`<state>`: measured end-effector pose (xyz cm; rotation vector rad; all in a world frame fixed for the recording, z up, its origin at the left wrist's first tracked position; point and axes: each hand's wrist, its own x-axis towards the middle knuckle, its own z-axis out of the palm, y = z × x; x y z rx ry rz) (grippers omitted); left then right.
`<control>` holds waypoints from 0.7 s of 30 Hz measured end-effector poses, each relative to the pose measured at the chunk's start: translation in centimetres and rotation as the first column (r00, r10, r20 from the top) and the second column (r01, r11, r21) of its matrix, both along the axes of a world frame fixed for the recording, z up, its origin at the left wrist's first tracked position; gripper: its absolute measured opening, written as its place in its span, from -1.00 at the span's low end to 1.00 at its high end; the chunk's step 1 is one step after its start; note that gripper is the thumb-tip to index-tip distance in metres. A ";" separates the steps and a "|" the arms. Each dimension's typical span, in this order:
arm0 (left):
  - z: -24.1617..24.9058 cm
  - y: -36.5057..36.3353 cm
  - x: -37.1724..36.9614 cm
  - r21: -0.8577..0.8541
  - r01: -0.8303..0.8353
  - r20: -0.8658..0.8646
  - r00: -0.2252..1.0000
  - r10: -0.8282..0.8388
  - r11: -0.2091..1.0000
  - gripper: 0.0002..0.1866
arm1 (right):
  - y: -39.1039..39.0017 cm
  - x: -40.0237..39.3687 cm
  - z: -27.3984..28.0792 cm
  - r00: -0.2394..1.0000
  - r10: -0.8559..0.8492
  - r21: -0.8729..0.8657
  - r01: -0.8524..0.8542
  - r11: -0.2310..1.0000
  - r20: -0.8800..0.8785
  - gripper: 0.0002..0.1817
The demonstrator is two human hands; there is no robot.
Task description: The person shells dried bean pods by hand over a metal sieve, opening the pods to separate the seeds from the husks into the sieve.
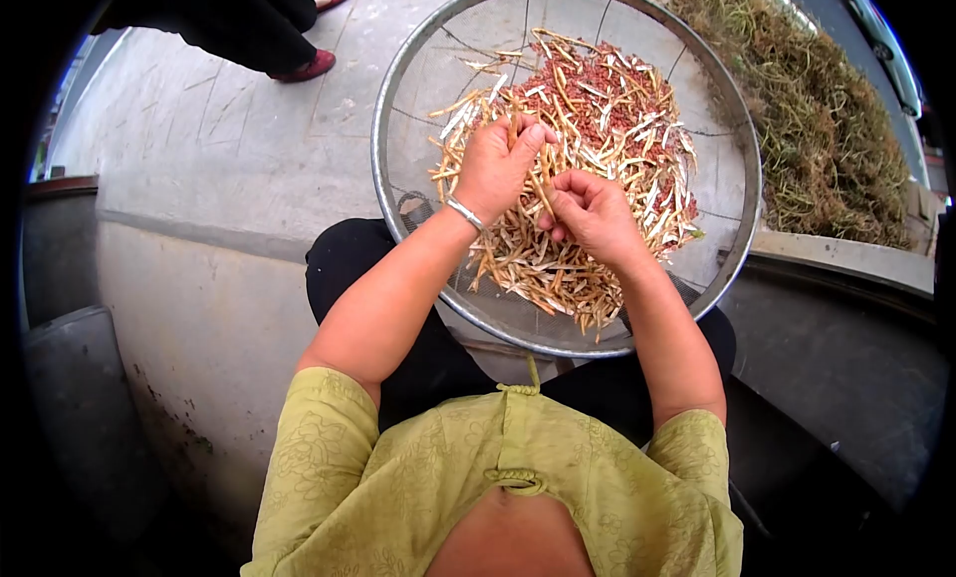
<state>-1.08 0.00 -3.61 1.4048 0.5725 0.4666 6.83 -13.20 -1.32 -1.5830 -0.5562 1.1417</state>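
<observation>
A large round sieve with a metal rim [381, 129] rests across my lap. Dried bean pods [553, 283] lie heaped in it, pale and tan, many split. Small red beans [583, 99] are spread among the pods toward the far side. My left hand [493, 169], with a bracelet at the wrist, is closed over the pile, a slim pod pinched at its thumb and fingers. Just right of it and nearer me, my right hand [597, 219] pinches another dry pod [544, 187] between thumb and fingertips. Both hands are above the heap.
Dried plant stalks [817, 129] are piled beyond the sieve on the right. At the upper left a person in dark trousers [234, 24] and red shoes [307, 66] stands on the pale paved floor [199, 169]. Dark panels flank me at both sides.
</observation>
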 end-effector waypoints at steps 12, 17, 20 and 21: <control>0.9 0.2 -0.5 -0.438 -0.043 0.080 0.993 0.087 0.898 -0.68 | 0.6 0.0 0.1 0.991 -0.134 0.067 0.135 0.989 -0.010 -0.84; 0.0 -0.6 -0.6 -0.242 0.212 -0.023 0.974 -0.224 0.947 -0.66 | 0.9 -0.8 0.7 0.987 0.086 -0.004 -0.087 0.996 0.138 -0.82; 0.5 0.6 -0.1 -0.078 -0.040 0.184 0.981 0.054 0.996 -0.62 | 1.7 1.6 1.7 0.899 0.094 -0.140 -0.036 0.989 0.429 -0.73; 1.0 1.0 -0.2 -0.082 -0.044 0.189 0.980 0.059 0.996 -0.62 | 2.5 2.7 2.2 0.887 0.035 -0.181 0.055 0.982 0.460 -0.74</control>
